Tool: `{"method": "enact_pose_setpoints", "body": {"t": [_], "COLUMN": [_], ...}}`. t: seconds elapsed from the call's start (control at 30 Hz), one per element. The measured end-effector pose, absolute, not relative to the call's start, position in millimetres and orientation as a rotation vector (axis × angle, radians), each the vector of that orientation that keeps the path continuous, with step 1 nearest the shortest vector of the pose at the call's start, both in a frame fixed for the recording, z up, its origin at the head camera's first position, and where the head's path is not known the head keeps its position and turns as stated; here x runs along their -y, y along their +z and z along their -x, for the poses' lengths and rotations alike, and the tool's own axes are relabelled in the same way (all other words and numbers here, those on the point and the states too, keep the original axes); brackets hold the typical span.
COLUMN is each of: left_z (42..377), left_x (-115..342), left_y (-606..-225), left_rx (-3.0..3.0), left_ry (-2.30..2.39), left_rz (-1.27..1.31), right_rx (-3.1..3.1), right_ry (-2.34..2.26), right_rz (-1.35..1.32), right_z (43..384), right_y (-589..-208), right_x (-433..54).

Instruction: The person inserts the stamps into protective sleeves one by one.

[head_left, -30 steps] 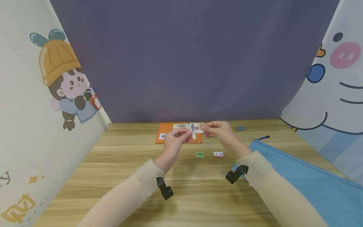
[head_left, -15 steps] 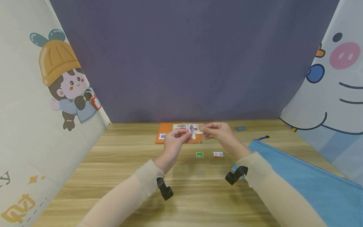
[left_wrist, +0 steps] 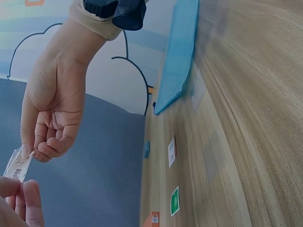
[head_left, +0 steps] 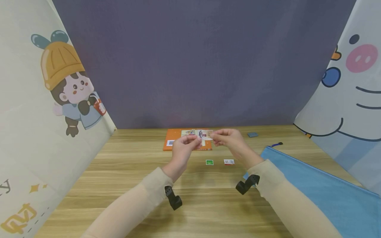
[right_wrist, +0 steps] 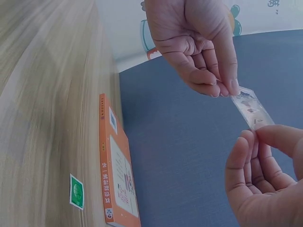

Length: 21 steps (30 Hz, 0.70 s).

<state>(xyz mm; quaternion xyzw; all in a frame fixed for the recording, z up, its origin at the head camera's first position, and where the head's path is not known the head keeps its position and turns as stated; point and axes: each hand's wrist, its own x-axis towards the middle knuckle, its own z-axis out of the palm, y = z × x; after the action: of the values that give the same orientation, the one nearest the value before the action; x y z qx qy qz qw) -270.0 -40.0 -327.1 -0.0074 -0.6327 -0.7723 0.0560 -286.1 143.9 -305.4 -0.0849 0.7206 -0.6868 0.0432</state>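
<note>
A small picture card [head_left: 205, 135] with a clear, shiny edge is held up between both hands, over the far part of the table. My left hand [head_left: 183, 149] pinches its left end between thumb and fingers. The opposite end is pinched by my right hand [head_left: 233, 141]. In the right wrist view the card [right_wrist: 252, 108] slants between the two sets of fingertips, with faint print on its face. Behind it in the head view lies an orange book [head_left: 172, 136], partly covered by the left hand and the card.
A green stamp-like piece [head_left: 209, 162] and a white printed piece [head_left: 229, 162] lie on the wooden table [head_left: 134, 185] nearer to me. A small grey-blue block [head_left: 252, 134] sits at the back right. A blue zip pouch [head_left: 312, 191] spreads under the right forearm.
The right hand and the card have shifted very slightly left and down. Both hands keep their pinch; the things on the table stay where they were.
</note>
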Motion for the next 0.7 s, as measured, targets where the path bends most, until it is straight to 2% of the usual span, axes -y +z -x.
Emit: {"method": "enact_pose_setpoints", "body": {"t": [0.7], "left_z": [270.2], "left_x": [43.8], "left_y": [-325.7], "left_rx": [2.002], "left_ry": [-2.378], "left_rz": [-0.021], "right_rx": [-2.155], "right_ry": [-2.110], "right_rz": [0.321], "right_z": [289.3], "right_y": [-308.7], "right_x": [-146.6]}}
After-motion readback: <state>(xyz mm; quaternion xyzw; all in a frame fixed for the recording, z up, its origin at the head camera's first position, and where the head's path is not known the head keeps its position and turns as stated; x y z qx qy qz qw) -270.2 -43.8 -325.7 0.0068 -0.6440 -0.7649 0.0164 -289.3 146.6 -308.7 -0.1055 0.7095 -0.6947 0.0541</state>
